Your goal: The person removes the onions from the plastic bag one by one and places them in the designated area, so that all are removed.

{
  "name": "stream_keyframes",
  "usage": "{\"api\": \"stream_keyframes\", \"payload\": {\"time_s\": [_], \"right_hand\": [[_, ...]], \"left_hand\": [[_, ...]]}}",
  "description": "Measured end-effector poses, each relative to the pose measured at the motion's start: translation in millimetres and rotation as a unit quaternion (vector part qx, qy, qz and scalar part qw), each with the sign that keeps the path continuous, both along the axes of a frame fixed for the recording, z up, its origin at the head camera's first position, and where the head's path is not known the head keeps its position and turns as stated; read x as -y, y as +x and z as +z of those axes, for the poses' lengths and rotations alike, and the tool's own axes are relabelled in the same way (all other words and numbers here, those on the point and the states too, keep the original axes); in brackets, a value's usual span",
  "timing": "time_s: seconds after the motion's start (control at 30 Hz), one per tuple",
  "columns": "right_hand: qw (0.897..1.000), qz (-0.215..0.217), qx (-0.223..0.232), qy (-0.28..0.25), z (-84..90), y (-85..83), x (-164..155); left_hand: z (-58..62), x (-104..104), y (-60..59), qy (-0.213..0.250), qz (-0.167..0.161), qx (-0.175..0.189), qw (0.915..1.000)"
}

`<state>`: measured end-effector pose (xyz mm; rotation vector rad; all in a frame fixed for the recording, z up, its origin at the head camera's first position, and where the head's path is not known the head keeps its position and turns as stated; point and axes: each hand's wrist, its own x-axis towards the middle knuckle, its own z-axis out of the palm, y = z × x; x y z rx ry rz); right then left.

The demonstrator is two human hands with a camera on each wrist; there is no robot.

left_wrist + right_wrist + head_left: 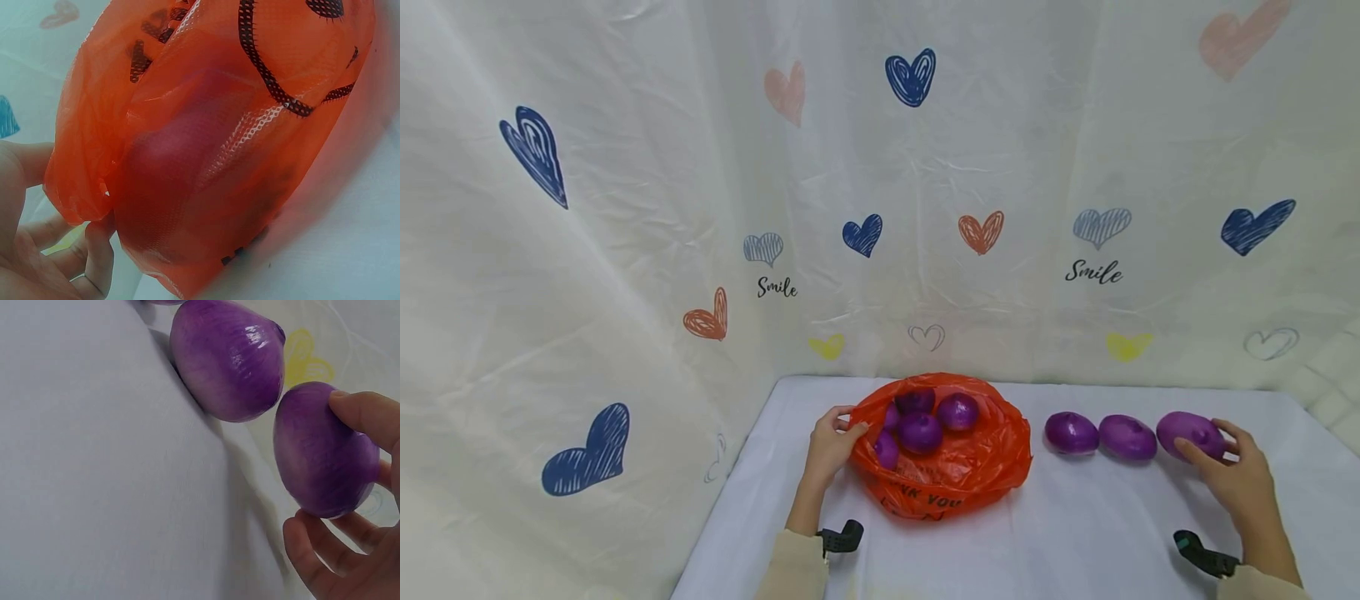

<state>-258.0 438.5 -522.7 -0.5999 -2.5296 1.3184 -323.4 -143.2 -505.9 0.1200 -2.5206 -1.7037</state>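
A red plastic bag [977, 467] with black print stands with its mouth wide, several purple onions [920, 432] inside. At the bag's left rim, my left hand [827, 450] pinches the plastic between thumb and fingers; the left wrist view shows the bag's side [187, 156] bulging over a dark round shape. To the right of the bag, two purple onions [1071, 433] lie side by side on the cloth. My right hand [1236, 475] grips a third onion [322, 450] at the right end of that row, thumb on one side and fingers on the other.
A white cloth covers the table [1037, 550]. Right behind its far edge hangs a pale curtain [1030, 167] printed with hearts and "Smile". Black wrist cameras [842, 537] sit on both wrists.
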Motion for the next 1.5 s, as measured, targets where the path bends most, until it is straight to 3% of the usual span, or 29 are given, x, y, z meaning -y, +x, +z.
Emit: {"api": "stream_keyframes", "payload": {"time_s": [0.63,1.5], "right_hand": [[0.995,-0.011,0.096,-0.033,-6.8,-3.0,-1.3],[0.994,-0.011,0.107,-0.027,-12.7,-4.6,-1.4]], "left_hand": [[-0.1,-1.2,-0.1,-0.002,0.004,0.003,1.0],[-3.1,0.2,-2.4,0.0,0.002,0.003,1.0]]}}
